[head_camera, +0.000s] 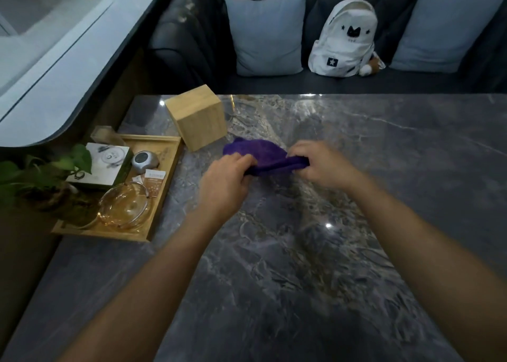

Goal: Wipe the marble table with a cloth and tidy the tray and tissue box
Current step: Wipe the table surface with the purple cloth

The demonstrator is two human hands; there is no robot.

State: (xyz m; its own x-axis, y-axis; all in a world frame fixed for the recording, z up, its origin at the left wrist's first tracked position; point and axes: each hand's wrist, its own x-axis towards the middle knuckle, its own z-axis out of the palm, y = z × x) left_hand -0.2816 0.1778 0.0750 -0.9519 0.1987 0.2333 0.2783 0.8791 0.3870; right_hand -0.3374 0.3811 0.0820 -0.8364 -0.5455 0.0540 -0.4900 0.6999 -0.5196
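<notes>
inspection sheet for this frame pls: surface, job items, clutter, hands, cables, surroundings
Surface: dark marble table, glossy with light glints.
Job's things: purple cloth bunched on the table; wooden tissue box askew beside the wooden tray.
Clutter: tray holds a glass bowl, a white box, a small grey device and sachets; plant at its left.
Grippers: left hand and right hand both grip the cloth.
Cables: nothing seen.
Surroundings: dark sofa, two cushions, white backpack.

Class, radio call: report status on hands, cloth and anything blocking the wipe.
Left hand and right hand both gripping the purple cloth, bunched on the marble table. Wooden tissue box close beside the cloth. Tray at left edge, loaded.
</notes>
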